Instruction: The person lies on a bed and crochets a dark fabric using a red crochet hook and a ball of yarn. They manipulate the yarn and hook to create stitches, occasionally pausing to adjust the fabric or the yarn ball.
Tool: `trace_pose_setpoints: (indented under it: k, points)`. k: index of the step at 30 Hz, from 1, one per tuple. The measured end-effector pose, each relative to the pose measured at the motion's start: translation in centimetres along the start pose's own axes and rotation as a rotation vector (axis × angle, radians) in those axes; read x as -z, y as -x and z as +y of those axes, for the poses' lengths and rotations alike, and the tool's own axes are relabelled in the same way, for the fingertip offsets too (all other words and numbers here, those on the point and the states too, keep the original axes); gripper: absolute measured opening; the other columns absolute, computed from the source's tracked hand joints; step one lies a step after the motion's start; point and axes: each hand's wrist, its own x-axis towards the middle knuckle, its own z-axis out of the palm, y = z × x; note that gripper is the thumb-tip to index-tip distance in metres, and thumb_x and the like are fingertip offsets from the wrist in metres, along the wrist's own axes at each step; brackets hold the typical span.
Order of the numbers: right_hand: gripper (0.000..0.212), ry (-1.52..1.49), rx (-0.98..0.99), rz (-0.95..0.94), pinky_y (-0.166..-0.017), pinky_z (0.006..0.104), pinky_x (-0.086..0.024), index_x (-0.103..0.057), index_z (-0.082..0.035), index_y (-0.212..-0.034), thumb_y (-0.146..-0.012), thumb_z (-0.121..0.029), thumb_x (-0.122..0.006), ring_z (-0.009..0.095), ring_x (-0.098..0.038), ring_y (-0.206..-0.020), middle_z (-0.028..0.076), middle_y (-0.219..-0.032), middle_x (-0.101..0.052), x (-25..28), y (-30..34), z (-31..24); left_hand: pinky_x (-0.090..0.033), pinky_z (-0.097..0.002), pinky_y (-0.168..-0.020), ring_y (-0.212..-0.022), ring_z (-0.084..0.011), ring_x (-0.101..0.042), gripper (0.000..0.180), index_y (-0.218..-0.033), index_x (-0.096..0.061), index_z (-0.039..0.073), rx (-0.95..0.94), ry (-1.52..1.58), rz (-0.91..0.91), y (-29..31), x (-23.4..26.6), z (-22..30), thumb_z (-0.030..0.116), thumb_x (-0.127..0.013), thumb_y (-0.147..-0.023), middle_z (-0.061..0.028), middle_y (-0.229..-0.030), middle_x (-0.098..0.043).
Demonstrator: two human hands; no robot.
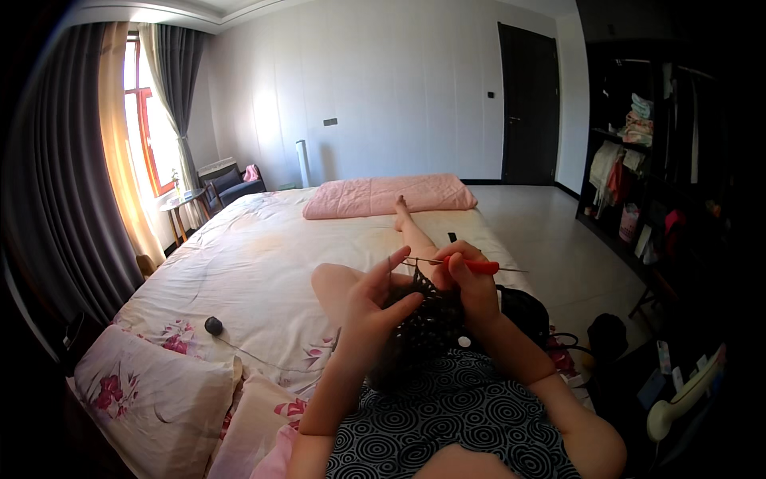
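While gripping the red-handled hook [480, 267] in the right hand [474, 293], pinching dark mesh [427, 322] beneath it with the left hand [378, 300], showing plenty worked, with a yarn ball [213, 326] unspent; can't judge the remainder!

The crochet hook [482, 267] has a bright red handle, and the crocheted piece [431, 315] is black in a netlike openwork pattern. The ball of yarn [213, 326] is charcoal. The garment [447, 415] is black, covered in pale concentric rings. The bedsheet [255, 255] is cream with magenta flowers, much like the pillow [171, 399]; the quilt [351, 198] is pink. The curtains [56, 160] are dark grey, the sheer drape [114, 120] amber, the window frame [146, 140] orange-red, the wall [383, 96] pale grey and the door [528, 104] near black
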Motion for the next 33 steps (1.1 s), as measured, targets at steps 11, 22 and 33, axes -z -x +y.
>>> trace_pose_setpoints:
  k: [11,22,33]
  points:
    - [0.022,0.088,-0.022,-0.038,-0.052,0.0172,-0.036,-0.056,-0.004,-0.083,-0.081,-0.026,-0.059,0.006,-0.047,-0.056,0.002,-0.062,-0.054,0.4,-0.3,0.4,-0.044,-0.0193,-0.070,-0.076,-0.0090,-0.054,0.061,-0.128,-0.033,-0.003,-0.010,0.061,0.136,-0.7,-0.1,-1.0,-0.006,-0.060,-0.072,-0.0053,-0.085,-0.056]
    - [0.022,0.730,0.676,-0.089,-0.057,0.0249,-0.043,-0.057,0.001,-0.096,-0.080,-0.014,-0.059,0.014,-0.052,-0.062,0.007,-0.074,-0.057,0.4,-0.3,1.5,-0.045,-0.0210,-0.071,-0.076,-0.0103,-0.055,0.058,-0.124,-0.038,-0.005,-0.438,-0.678,0.276,0.3,-1.2,-1.6,-0.007,-0.060,-0.071,-0.0079,-0.089,-0.058]
    - [0.036,0.240,0.405,-0.196,-0.054,0.0229,-0.039,-0.060,0.002,-0.088,-0.084,-0.034,-0.054,0.012,-0.049,-0.062,0.005,-0.070,-0.052,1.4,0.0,0.8,-0.043,-0.0203,-0.070,-0.077,-0.0115,-0.055,0.050,-0.122,-0.040,-0.006,0.129,0.222,-0.038,0.2,0.9,0.9,-0.003,-0.052,-0.073,-0.0066,-0.087,-0.057]
